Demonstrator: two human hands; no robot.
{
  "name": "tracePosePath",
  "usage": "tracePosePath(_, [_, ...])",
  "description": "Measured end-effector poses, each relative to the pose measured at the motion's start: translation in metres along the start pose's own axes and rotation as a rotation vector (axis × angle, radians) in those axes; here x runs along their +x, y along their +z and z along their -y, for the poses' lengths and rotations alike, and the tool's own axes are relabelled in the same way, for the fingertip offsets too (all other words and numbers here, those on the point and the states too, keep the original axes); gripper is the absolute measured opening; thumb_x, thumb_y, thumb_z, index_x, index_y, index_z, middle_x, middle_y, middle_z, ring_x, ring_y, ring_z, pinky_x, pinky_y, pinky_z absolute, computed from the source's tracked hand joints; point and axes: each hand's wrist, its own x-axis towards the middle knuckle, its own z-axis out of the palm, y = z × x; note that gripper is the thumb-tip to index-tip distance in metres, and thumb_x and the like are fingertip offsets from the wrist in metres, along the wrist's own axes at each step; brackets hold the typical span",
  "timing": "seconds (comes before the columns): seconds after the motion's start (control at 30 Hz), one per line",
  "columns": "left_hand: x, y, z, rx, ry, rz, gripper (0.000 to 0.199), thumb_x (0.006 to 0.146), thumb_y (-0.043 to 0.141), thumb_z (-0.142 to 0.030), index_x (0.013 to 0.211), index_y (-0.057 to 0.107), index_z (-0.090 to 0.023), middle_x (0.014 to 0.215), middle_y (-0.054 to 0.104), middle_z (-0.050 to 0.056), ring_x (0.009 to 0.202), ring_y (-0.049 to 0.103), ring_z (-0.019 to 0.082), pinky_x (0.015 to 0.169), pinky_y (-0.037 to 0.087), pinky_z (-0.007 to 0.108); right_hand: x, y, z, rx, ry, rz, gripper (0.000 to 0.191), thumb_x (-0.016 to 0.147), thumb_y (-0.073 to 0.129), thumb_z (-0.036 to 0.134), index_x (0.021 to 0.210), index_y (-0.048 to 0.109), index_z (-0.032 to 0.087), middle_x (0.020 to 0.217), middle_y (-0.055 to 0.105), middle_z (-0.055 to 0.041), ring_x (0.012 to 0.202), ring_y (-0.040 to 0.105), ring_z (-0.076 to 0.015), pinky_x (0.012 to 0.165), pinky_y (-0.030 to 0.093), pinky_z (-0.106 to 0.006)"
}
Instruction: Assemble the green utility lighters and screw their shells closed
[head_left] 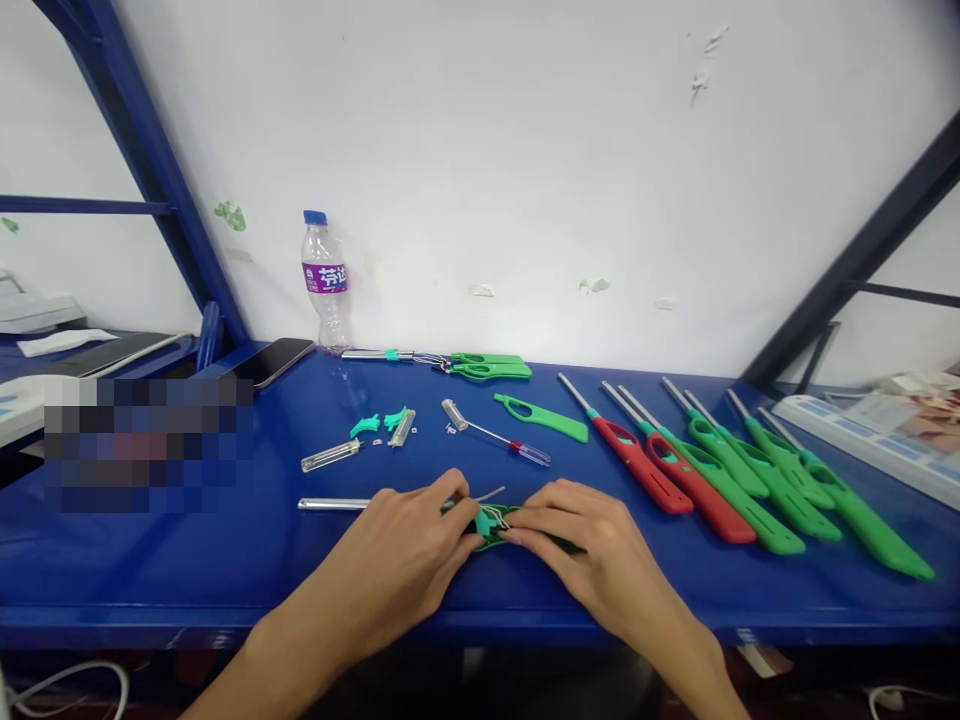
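Note:
An opened long-neck lighter (491, 544) lies at the front of the table with its green shell half facing up. Its metal tube (334, 504) points left, and a teal trigger (484, 520) and thin wires show between my hands. My left hand (409, 540) is closed on the lighter, fingertips pinched at the trigger. From the other side, my right hand (589, 525) pinches the lighter by the wires. Its fingers cover most of the shell's right end. Behind them lie a screwdriver (529, 453), clear fuel tanks (330, 456) and loose teal triggers (366, 426).
Several red and green lighters (720, 485) lie in a row on the right. A loose green shell half (544, 416) and another opened lighter (487, 367) lie farther back. Near the wall stand a plastic bottle (325, 285) and a phone (281, 362). Blue metal frames flank the table.

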Motion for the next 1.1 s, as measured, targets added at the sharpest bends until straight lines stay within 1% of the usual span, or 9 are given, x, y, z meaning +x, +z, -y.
tracePosePath(0.23, [0.000, 0.000, 0.004, 0.022, 0.021, -0.005, 0.019, 0.109, 0.048, -0.026, 0.117, 0.064, -0.024, 0.114, 0.064, 0.003, 0.075, 0.069, 0.018, 0.053, 0.042, 0.029, -0.001, 0.001, -0.002, 0.006, -0.009, -0.025, 0.014, 0.102, 0.068, 0.025, 0.107, 0.080, 0.024, 0.098, 0.080, -0.0010, 0.083, 0.071, -0.0183, 0.078, 0.052, -0.032])
tracePosePath(0.3, [-0.001, 0.001, 0.007, 0.026, 0.038, 0.001, 0.020, 0.107, 0.047, -0.018, 0.117, 0.063, -0.026, 0.113, 0.064, 0.001, 0.071, 0.068, 0.017, 0.052, 0.039, 0.029, -0.001, 0.002, -0.003, 0.021, -0.015, -0.046, 0.011, 0.100, 0.070, 0.025, 0.105, 0.080, 0.024, 0.097, 0.080, -0.0001, 0.081, 0.071, -0.0177, 0.078, 0.052, -0.031])
tracePosePath(0.4, [-0.003, 0.003, 0.012, 0.052, 0.074, -0.003, 0.043, 0.098, 0.045, 0.001, 0.125, 0.058, -0.029, 0.118, 0.063, 0.000, 0.073, 0.068, 0.017, 0.053, 0.038, 0.030, 0.000, 0.003, -0.003, 0.043, 0.009, -0.079, 0.005, 0.097, 0.074, 0.027, 0.098, 0.078, 0.024, 0.092, 0.080, 0.0016, 0.076, 0.069, -0.0168, 0.075, 0.050, -0.030])
tracePosePath(0.47, [-0.004, 0.006, 0.014, 0.075, 0.096, -0.009, 0.050, 0.093, 0.043, 0.006, 0.128, 0.055, -0.028, 0.120, 0.062, 0.001, 0.077, 0.068, 0.018, 0.054, 0.039, 0.031, -0.001, 0.003, -0.003, 0.032, 0.048, -0.075, 0.006, 0.095, 0.077, 0.028, 0.091, 0.076, 0.024, 0.085, 0.078, 0.0027, 0.074, 0.067, -0.0167, 0.072, 0.048, -0.030])
tracePosePath(0.6, [-0.003, 0.009, 0.014, 0.092, 0.110, -0.016, 0.040, 0.095, 0.043, 0.002, 0.123, 0.056, -0.025, 0.118, 0.061, 0.003, 0.076, 0.067, 0.018, 0.054, 0.040, 0.031, -0.002, 0.003, 0.000, 0.014, 0.076, -0.033, 0.014, 0.096, 0.076, 0.030, 0.084, 0.073, 0.023, 0.079, 0.074, 0.0024, 0.073, 0.063, -0.0169, 0.070, 0.045, -0.030])
tracePosePath(0.7, [-0.001, 0.008, 0.012, 0.092, 0.099, -0.001, 0.037, 0.096, 0.044, 0.000, 0.122, 0.056, -0.025, 0.117, 0.061, 0.003, 0.075, 0.067, 0.018, 0.054, 0.040, 0.031, -0.002, 0.001, 0.002, 0.024, 0.053, -0.010, 0.014, 0.099, 0.073, 0.030, 0.086, 0.072, 0.023, 0.082, 0.073, 0.0019, 0.074, 0.062, -0.0162, 0.072, 0.045, -0.030])
tracePosePath(0.8, [0.000, 0.006, 0.010, 0.113, 0.074, 0.052, 0.036, 0.095, 0.045, 0.000, 0.118, 0.058, -0.024, 0.114, 0.062, 0.004, 0.072, 0.067, 0.018, 0.054, 0.041, 0.030, -0.003, -0.003, 0.002, 0.027, 0.042, 0.040, 0.014, 0.100, 0.071, 0.028, 0.088, 0.073, 0.023, 0.087, 0.073, 0.0014, 0.078, 0.063, -0.0161, 0.074, 0.046, -0.030])
tracePosePath(0.93, [0.001, 0.008, 0.010, 0.136, 0.060, 0.081, 0.041, 0.091, 0.046, 0.003, 0.119, 0.059, -0.024, 0.113, 0.061, 0.004, 0.070, 0.067, 0.019, 0.054, 0.043, 0.031, -0.007, -0.008, 0.002, 0.006, 0.038, 0.085, 0.007, 0.101, 0.070, 0.028, 0.097, 0.075, 0.025, 0.097, 0.074, 0.0008, 0.085, 0.065, -0.0165, 0.078, 0.048, -0.030])
tracePosePath(1.1, [0.002, 0.008, 0.010, 0.153, 0.044, 0.091, 0.046, 0.090, 0.043, 0.006, 0.120, 0.059, -0.025, 0.112, 0.061, 0.003, 0.066, 0.065, 0.017, 0.053, 0.040, 0.030, -0.012, -0.007, 0.005, -0.040, 0.032, 0.100, 0.014, 0.105, 0.063, 0.027, 0.098, 0.075, 0.024, 0.097, 0.074, -0.0004, 0.085, 0.065, -0.0171, 0.079, 0.049, -0.031])
